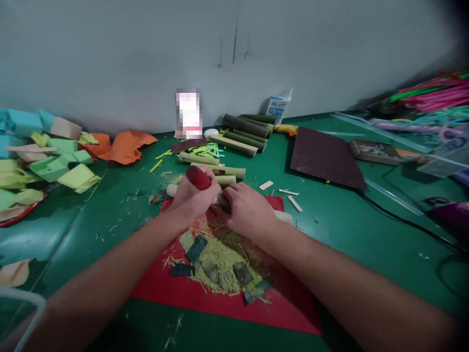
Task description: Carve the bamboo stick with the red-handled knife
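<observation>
My left hand (192, 195) is closed around a tool with a dark red handle (198, 177) that sticks up out of the fist. My right hand (247, 212) is closed on a pale bamboo stick (284, 216) that lies across a red sheet (227, 298); its ends show left and right of my hands. Both hands touch over the stick. Below them the red sheet carries a heap of greenish shavings (220, 266) and dark bark chips.
Cut bamboo pieces (220, 171) and dark green bamboo tubes (245, 129) lie behind my hands. A brown sheet (326, 159) is at the right, folded coloured paper (47, 156) at the left, a carton (278, 107) by the wall, bright pipe cleaners (428, 98) far right.
</observation>
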`<state>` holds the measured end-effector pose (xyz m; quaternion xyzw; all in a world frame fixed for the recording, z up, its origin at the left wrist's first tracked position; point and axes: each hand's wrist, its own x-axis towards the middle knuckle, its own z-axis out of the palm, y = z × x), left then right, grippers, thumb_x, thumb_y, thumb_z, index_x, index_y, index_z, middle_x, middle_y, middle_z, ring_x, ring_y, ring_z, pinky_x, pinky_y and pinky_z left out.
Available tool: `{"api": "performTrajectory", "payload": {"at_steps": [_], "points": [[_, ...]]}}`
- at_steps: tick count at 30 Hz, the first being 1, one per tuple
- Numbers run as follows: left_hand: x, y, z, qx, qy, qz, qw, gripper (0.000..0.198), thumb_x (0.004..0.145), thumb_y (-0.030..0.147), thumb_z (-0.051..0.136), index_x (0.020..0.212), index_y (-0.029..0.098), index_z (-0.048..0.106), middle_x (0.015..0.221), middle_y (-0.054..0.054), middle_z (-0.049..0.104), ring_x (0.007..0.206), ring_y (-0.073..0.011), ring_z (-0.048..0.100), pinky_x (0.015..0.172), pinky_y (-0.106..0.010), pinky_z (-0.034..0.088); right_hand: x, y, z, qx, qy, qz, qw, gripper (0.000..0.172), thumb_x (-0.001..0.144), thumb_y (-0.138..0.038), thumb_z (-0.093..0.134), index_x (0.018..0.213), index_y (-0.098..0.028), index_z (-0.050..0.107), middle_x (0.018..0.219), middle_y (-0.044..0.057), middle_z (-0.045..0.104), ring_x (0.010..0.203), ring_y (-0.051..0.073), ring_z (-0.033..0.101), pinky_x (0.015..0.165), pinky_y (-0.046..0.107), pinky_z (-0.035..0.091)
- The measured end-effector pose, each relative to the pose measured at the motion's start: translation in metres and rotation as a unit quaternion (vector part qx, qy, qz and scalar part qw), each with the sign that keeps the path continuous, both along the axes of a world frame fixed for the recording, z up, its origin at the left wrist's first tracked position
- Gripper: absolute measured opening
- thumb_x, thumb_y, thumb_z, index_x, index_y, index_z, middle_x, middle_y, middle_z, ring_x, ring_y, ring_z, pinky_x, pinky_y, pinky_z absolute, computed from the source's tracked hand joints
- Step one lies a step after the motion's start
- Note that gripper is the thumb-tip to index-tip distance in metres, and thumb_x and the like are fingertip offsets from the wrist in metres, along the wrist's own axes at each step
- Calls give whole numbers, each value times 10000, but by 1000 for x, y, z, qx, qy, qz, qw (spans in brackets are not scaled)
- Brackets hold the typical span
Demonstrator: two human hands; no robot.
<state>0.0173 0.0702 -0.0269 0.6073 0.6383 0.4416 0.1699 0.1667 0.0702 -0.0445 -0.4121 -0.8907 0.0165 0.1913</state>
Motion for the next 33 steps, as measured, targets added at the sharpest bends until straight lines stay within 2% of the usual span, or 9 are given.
{"api": "performTrajectory", "payload": {"at_steps": [3,7,14,18,23,27,33], "points": [[-1,-1,-5,28,-5,16,999,172,764,240,579,618,227,488,605,21,480,598,-150,479,567,-290,411,0,1,-1,-5,1,-4,1000,233,873,-358,628,772,-149,652,765,78,644,772,198,524,705,324,363],[-4,-2,-7,49,-1,28,998,281,824,353,597,609,223,473,577,27,473,594,-150,493,615,-297,421,0,0,-1,-12,-1,-4,1000,221,878,-344,619,800,-142,664,813,91,658,822,212,550,750,328,387],[-6,12,-17,54,14,44,997,248,775,297,601,582,217,468,542,38,433,557,-145,454,579,-299,363,0,0,-2,-13,-5,-1,1000,201,862,-334,622,809,-144,662,839,97,657,843,218,543,753,329,390],[-4,13,-23,53,4,25,998,200,736,243,587,580,217,464,571,29,455,578,-147,455,550,-293,347,1,0,-1,-13,3,9,1000,183,844,-325,627,791,-151,651,805,79,643,806,202,525,741,325,378],[-3,6,-15,37,-19,10,999,162,729,216,560,587,214,483,590,19,473,590,-143,456,549,-288,366,3,1,3,-39,8,1,999,190,865,-323,599,773,-162,635,813,68,638,803,191,531,730,325,371],[-4,4,-7,-12,-34,-7,999,179,738,226,550,568,209,497,546,20,448,551,-136,420,516,-291,323,3,1,6,-58,13,-3,998,181,866,-316,596,766,-168,631,821,62,638,814,189,538,721,322,370],[-9,6,-8,-52,-59,-44,996,150,705,228,536,563,208,493,512,25,424,524,-130,391,484,-282,285,3,1,5,-62,13,4,998,180,860,-314,601,764,-168,645,818,64,646,819,191,539,713,326,372]]}}
